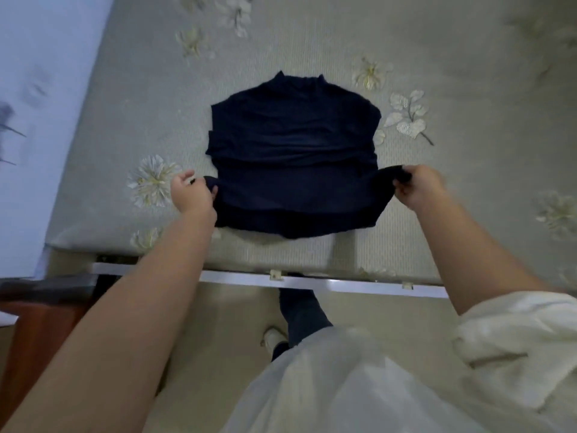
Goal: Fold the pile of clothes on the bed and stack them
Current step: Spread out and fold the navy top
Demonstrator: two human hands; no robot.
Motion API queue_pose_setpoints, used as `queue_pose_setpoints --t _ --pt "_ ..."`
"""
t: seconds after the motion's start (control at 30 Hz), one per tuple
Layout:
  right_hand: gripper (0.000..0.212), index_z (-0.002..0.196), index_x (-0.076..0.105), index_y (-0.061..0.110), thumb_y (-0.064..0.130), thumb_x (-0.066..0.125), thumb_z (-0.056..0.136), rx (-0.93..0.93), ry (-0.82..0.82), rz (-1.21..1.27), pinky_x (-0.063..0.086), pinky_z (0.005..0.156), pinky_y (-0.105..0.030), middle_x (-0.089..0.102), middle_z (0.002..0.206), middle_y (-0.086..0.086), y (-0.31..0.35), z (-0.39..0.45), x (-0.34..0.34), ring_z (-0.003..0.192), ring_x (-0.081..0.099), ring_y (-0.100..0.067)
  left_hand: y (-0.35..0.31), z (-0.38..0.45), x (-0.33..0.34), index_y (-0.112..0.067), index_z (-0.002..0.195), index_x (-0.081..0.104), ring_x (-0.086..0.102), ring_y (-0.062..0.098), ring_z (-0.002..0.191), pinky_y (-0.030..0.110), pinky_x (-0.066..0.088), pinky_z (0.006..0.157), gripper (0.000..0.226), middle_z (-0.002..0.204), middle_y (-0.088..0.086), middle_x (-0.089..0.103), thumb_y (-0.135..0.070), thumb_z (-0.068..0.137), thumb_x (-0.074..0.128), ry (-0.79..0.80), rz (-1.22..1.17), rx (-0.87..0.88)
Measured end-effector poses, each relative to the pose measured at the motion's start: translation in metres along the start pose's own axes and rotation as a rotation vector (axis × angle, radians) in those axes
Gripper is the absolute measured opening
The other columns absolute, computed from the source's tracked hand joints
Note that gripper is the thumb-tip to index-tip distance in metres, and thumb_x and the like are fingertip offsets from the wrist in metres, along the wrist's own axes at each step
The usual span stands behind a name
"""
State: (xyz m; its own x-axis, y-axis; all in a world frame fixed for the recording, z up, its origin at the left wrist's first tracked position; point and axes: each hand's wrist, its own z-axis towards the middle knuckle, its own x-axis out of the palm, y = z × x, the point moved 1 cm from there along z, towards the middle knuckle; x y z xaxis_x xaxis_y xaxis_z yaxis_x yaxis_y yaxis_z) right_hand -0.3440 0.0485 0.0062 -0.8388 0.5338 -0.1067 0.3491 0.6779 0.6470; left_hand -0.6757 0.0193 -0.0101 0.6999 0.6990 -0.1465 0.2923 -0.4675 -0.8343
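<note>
1. We see a dark top (293, 151) lying on the bed (452, 120) at the centre of the frame.
2. Our left hand (192, 195) pinches the top's lower left corner, arm stretched from the lower left.
3. Our right hand (416, 185) grips the lower right corner, arm reaching from the lower right.

Home bedroom: floral-covered bed (312, 32)
</note>
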Motion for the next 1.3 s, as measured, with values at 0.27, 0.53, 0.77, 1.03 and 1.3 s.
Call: queue_pose_setpoints --t 0.27,0.53,0.77,1.03,1.3 --pt "0.029 0.074 0.046 0.009 0.008 0.027 0.096 0.065 0.024 0.263 0.032 0.040 -0.014 0.059 0.063 0.001 0.109 0.124 0.087 0.040 0.057 -0.003 -0.082 0.124 0.122 0.010 0.109 0.053 0.051 0.033 0.113 0.033 0.036 0.096 0.035 0.102 0.019 0.057 -0.009 0.100 0.025 0.002 0.123 -0.020" --pt "0.042 0.137 0.039 0.007 0.016 0.041 0.096 -0.474 -0.016 -0.661 0.026 0.108 -0.032 0.039 0.144 -0.010 0.100 0.233 0.154 0.133 0.035 -0.024 -0.047 0.216 0.205 -0.014 0.147 0.001 0.019 0.019 0.140 0.022 0.015 0.110 0.067 0.155 0.008 0.011 -0.028 0.096 0.043 0.201 0.406 0.327" --pt "0.063 0.139 0.033 0.002 0.030 0.058 0.088 -0.600 -0.232 -1.039 0.023 0.111 -0.048 0.034 0.145 -0.017 0.015 0.224 0.116 0.135 0.030 -0.030 0.064 0.197 0.174 -0.014 0.147 0.014 -0.001 0.028 0.143 0.048 -0.001 0.113 0.060 0.155 0.015 0.005 -0.037 0.096 0.037 0.288 1.375 0.548" --pt "0.043 0.121 0.052 0.005 0.027 0.062 0.085 -0.315 -0.249 -0.795 0.042 0.095 -0.040 0.061 0.119 -0.014 0.004 0.222 0.121 0.111 0.055 -0.032 0.072 0.202 0.157 -0.012 0.146 0.015 0.000 0.033 0.142 0.057 0.001 0.109 0.063 0.154 0.019 0.006 -0.038 0.095 0.040 0.273 1.534 0.476" --pt "0.045 0.129 0.051 0.009 0.017 0.059 0.086 -0.804 -0.153 -1.085 0.039 0.078 -0.036 0.056 0.109 -0.017 0.031 0.137 0.211 0.097 0.055 -0.033 0.051 0.199 0.151 -0.012 0.146 0.017 -0.002 0.030 0.143 0.054 0.000 0.111 0.057 0.154 0.018 0.005 -0.035 0.097 0.035 0.334 1.445 0.471"
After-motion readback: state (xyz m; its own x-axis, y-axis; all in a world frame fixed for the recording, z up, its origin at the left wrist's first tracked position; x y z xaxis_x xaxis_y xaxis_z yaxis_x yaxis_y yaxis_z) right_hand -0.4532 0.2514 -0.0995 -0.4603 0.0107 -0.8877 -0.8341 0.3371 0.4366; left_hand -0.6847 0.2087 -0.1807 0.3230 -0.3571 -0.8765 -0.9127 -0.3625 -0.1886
